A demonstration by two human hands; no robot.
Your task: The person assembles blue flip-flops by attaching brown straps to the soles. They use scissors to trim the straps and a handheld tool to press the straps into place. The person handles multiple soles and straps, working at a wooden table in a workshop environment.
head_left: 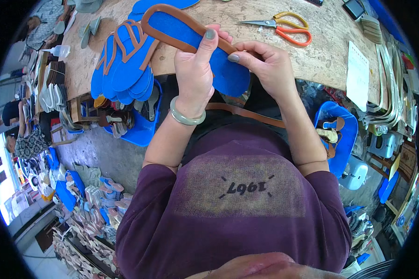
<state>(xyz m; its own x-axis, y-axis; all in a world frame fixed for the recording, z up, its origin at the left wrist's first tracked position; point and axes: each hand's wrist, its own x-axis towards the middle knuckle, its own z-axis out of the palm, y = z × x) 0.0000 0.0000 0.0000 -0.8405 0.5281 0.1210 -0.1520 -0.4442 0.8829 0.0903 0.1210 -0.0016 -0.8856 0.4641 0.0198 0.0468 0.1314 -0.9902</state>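
Note:
My left hand [196, 72] is closed around the middle of a blue shoe sole [230, 74], thumb on top, holding it tilted above the table's front edge. A narrow brown strip [165, 40] runs round the sole's far end and along its sides. On the sole's right side, my right hand [270, 67] pinches the brown strip between thumb and fingers. Another length of brown strip [253, 114] lies across my lap. Left of my hands, several blue soles with brown straps [131, 76] lie in an overlapping pile. Part of the held sole is hidden behind my left hand.
Scissors [293, 33] with orange and yellow handles lie on the wooden table [330, 56]. A paper sheet [357, 76] hangs over its right edge, beside bundled strips [391, 88]. Blue bins [351, 135] flank me below. A squeeze bottle [59, 51] stands far left; people are beyond.

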